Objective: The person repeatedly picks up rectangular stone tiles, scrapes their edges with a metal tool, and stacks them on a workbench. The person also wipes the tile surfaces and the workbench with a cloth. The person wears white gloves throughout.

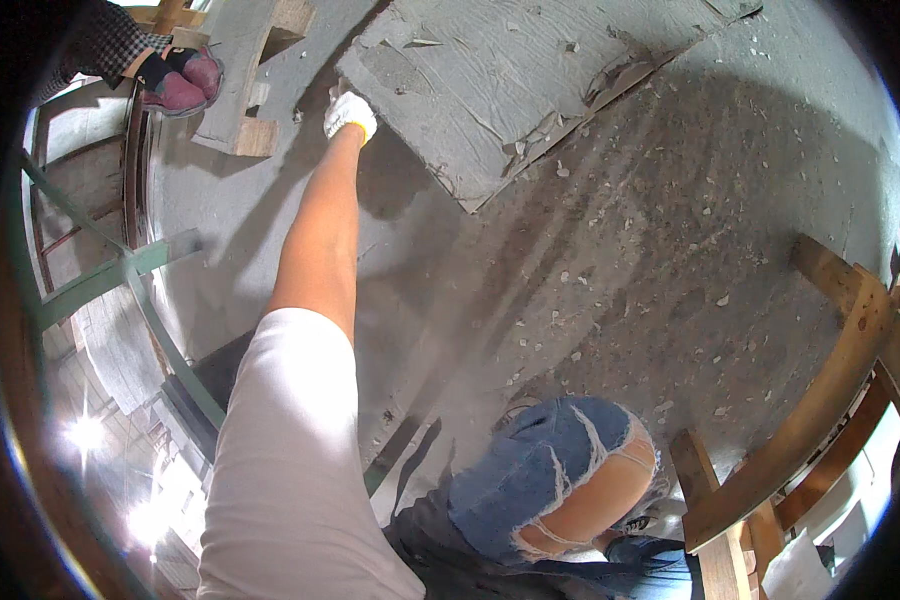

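I read this location as a construction or renovation site. A bare concrete floor (610,260) strewn with chips and debris fills centre frame. A crumbling grey slab (510,80) lies at the top, rough timber framing (820,410) at lower right, wooden planks (240,70) at upper left.

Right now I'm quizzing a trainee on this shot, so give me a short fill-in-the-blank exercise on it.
1. The outstretched left hand wears a ____ work glove.
2. That hand touches the edge of a large grey ____ lying on the floor.
3. The torn jeans are ____ in colour.
4. The curved frame at right is made of ____.

Missing words: white; slab; blue; wood
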`<control>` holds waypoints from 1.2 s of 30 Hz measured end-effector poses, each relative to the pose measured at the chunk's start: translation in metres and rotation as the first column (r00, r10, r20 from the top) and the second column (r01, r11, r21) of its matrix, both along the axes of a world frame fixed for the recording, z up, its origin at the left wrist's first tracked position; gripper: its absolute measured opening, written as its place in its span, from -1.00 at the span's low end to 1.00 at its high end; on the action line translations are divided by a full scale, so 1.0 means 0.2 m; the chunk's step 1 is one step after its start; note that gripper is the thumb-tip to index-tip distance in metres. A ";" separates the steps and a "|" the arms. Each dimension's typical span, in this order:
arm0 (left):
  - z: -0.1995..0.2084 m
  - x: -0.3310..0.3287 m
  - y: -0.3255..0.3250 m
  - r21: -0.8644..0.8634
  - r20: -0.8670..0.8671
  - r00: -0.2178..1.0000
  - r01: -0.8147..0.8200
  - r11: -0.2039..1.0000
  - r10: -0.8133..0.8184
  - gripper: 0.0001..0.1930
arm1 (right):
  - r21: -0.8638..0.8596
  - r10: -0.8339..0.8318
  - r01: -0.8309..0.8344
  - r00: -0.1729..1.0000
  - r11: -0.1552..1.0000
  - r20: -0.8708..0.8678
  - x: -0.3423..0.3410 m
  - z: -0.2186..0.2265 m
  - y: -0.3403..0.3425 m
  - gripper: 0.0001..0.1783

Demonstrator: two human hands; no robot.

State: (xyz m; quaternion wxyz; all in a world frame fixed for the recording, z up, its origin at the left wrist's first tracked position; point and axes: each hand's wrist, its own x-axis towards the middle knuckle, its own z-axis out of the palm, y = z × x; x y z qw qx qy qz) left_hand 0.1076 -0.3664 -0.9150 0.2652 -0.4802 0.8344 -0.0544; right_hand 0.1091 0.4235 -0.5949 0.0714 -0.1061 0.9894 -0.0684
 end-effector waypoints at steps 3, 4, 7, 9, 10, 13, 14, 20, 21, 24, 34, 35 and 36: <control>-0.21 0.03 -0.10 0.090 -0.270 0.943 -0.176 0.980 0.194 -0.45 | 0.005 0.003 -0.003 1.000 1.000 -0.001 -0.02 0.00 -0.03 -0.58; -0.24 0.03 -0.13 0.048 -0.208 0.972 -0.102 0.994 0.110 -0.48 | 0.005 0.001 -0.001 1.000 1.000 -0.002 -0.02 0.00 -0.04 -0.58; -0.22 0.02 -0.08 0.062 -0.127 0.991 -0.038 0.997 0.046 -0.54 | 0.007 0.008 -0.008 1.000 1.000 -0.005 -0.02 0.01 -0.04 -0.58; -0.11 0.04 0.01 0.061 -0.267 0.953 -0.128 0.990 0.140 -0.55 | 0.007 0.006 -0.006 1.000 1.000 -0.005 -0.01 0.02 -0.03 -0.58; -0.04 0.06 0.07 0.003 -0.384 0.913 -0.147 0.989 0.137 -0.56 | 0.006 0.007 -0.007 1.000 1.000 0.000 0.00 0.03 -0.03 -0.57; 0.11 0.14 0.37 -0.183 -0.702 0.710 -0.109 0.977 -0.052 -0.58 | -0.001 -0.009 0.009 1.000 1.000 0.000 0.02 0.05 0.02 -0.57; 0.16 0.17 0.47 -0.181 -0.746 0.664 -0.116 0.977 -0.059 -0.57 | 0.000 -0.015 0.015 1.000 1.000 -0.002 0.03 0.06 0.04 -0.57; 0.38 0.34 0.94 0.506 -0.790 0.117 -0.429 0.748 0.602 -0.73 | -0.026 -0.029 0.029 0.999 0.999 -0.021 0.08 0.12 0.18 -0.57; 0.40 0.35 1.01 0.522 -0.795 0.119 -0.366 0.770 0.595 -0.76 | -0.027 -0.033 0.032 0.999 0.999 -0.026 0.09 0.14 0.21 -0.57; 0.45 0.37 1.21 0.865 -0.477 -0.384 -0.045 0.500 0.791 -0.81 | -0.035 -0.044 0.043 0.998 0.998 -0.039 0.15 0.18 0.29 -0.57; 1.00 0.19 1.98 0.857 -0.435 -0.127 0.243 0.454 0.891 -0.73 | -0.071 -0.059 0.052 0.992 0.996 -0.110 0.25 0.33 0.54 -0.57; 1.07 0.16 2.09 0.830 -0.456 -0.254 0.225 0.510 0.853 -0.79 | -0.074 -0.059 0.051 0.991 0.996 -0.119 0.25 0.35 0.56 -0.57; 1.16 0.14 2.18 0.740 -0.577 -0.207 0.276 0.613 0.790 -0.81 | -0.077 -0.057 0.048 0.990 0.996 -0.128 0.26 0.36 0.57 -0.57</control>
